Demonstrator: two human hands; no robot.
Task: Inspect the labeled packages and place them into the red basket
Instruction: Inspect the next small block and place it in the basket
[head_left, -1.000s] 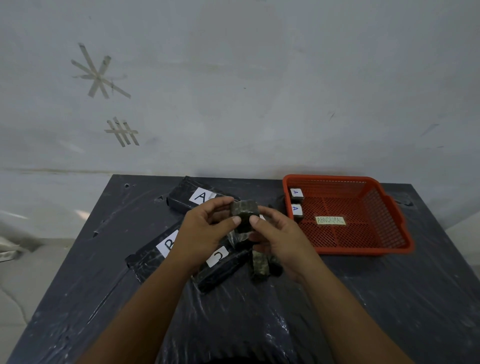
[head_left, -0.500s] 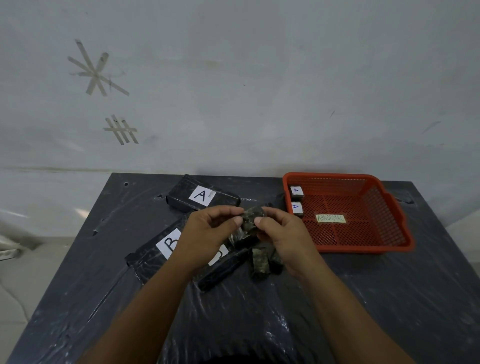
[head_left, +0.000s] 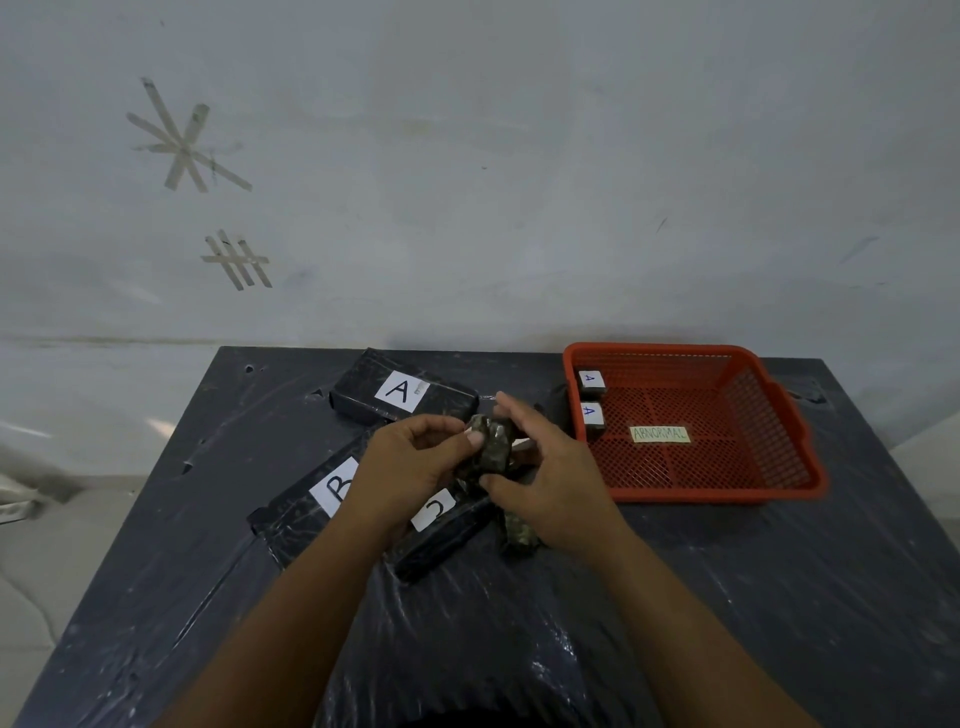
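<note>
— Where's the action?

— Dead centre of the counter (head_left: 779, 597). Both hands are up on one small dark package (head_left: 492, 446), lifted clear of the surface. Left hand (head_left: 410, 467) has its thumb pressed on the package's near face, fingers curled behind it. Right hand (head_left: 550, 478) pinches it top and bottom.

— And the red basket (head_left: 795, 467)?

— At three o'clock from the hands, with two small A-labelled packs (head_left: 591, 397) against its nine o'clock wall and an "ABNORMAL" tag (head_left: 660, 434) on its floor.

— Anything else?

— Box A (head_left: 402, 394) at eleven o'clock, box B (head_left: 311, 499) at eight, box C (head_left: 441, 525) under the wrists, another dark package (head_left: 519, 530) beside it.
</note>
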